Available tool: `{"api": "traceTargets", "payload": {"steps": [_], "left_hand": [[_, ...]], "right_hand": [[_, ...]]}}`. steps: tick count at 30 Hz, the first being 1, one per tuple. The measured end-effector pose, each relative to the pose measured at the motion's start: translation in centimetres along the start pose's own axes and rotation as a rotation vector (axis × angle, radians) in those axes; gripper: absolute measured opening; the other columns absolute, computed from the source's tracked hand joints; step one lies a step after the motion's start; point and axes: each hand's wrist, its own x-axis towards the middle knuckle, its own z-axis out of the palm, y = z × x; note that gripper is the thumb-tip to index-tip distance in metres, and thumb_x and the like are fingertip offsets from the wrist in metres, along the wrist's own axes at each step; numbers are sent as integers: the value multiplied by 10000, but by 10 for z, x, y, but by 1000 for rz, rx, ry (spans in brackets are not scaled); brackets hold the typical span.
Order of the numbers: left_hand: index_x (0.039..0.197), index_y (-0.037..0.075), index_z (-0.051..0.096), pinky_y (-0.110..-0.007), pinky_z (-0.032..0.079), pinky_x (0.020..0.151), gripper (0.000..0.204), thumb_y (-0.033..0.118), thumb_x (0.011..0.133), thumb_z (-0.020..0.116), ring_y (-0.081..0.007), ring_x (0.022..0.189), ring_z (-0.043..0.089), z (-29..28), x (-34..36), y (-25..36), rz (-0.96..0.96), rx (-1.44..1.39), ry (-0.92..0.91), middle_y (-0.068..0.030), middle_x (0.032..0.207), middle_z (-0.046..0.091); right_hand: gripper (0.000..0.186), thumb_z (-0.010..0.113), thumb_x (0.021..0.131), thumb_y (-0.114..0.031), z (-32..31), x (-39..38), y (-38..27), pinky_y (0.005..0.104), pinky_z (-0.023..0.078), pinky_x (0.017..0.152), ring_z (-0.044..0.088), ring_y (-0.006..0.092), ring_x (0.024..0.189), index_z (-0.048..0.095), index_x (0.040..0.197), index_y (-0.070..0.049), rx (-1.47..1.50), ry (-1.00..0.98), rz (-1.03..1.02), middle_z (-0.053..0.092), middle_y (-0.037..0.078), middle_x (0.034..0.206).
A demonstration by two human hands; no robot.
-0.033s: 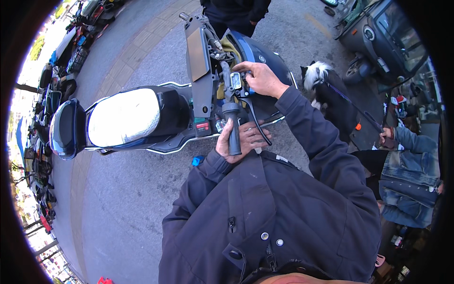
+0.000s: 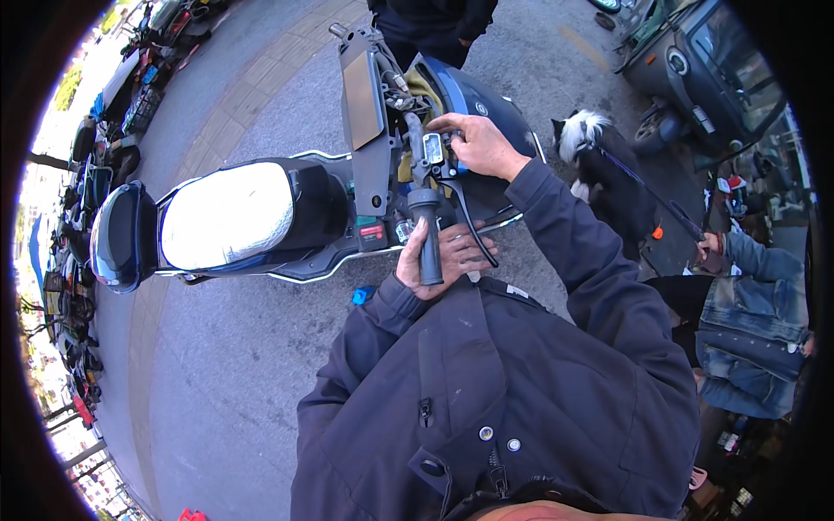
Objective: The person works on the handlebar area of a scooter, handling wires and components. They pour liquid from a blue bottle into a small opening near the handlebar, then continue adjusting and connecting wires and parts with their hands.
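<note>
A scooter's handlebar stands in front of me, stripped down with cables showing. My left hand (image 2: pixel 428 265) is loosely round the black grip (image 2: pixel 425 208), its thumb along one side and its spread fingers beneath the long brake lever (image 2: pixel 464 208). My right hand (image 2: pixel 479 146) is at the switch housing beside the small rectangular reservoir (image 2: pixel 432 148), index finger stretched toward the cables, other fingers bent. A grey panel with a brown plate (image 2: pixel 361 102) hangs left of the bar. The blue-black front body (image 2: pixel 493 117) is to the right, the silver-covered seat (image 2: pixel 224 214) to the left.
A person in dark clothes (image 2: pixel 430 22) stands beyond the scooter. At right are a black-and-white dog (image 2: pixel 612 191), a dark vehicle (image 2: pixel 705 78) and a person in denim (image 2: pixel 751 321) holding a leash. Parked scooters line the left edge. A blue object (image 2: pixel 364 294) lies on the pavement.
</note>
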Motion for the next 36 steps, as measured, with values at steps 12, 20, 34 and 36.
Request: {"api": "traceTargets", "payload": {"steps": [12, 20, 34, 36], "left_hand": [[1567, -87, 339, -578, 371, 1200, 1035, 764, 989, 447, -463, 1429, 477, 2, 1, 0, 2, 1, -17, -343, 1507, 486], [1573, -80, 331, -587, 348, 1219, 1047, 775, 980, 450, -477, 1462, 439, 4, 3, 2, -7, 7, -43, -354, 1547, 443], [1594, -112, 252, -599, 308, 1231, 1153, 793, 928, 511, -485, 1459, 428, 4, 2, 1, -22, 47, 35, -352, 1535, 444], [1569, -89, 322, -594, 335, 1218, 1065, 774, 964, 477, -478, 1463, 433, 5, 2, 1, -11, 16, 3, -351, 1542, 446]], "right_hand": [[378, 512, 920, 22, 1, 0, 4, 381, 558, 1014, 737, 340, 1096, 731, 1227, -5, 6, 3, -2, 761, 195, 1183], [422, 469, 900, 101, -2, 2, 2, 371, 542, 1060, 722, 291, 1162, 696, 1247, 21, -17, -42, 22, 745, 184, 1214], [377, 510, 903, 26, 2, 0, 5, 393, 559, 1011, 738, 346, 1084, 734, 1205, 0, 21, 21, -14, 762, 207, 1160], [374, 514, 902, 27, 2, 0, 5, 391, 559, 1011, 739, 343, 1085, 734, 1204, 2, 12, 23, -16, 762, 206, 1160]]}}
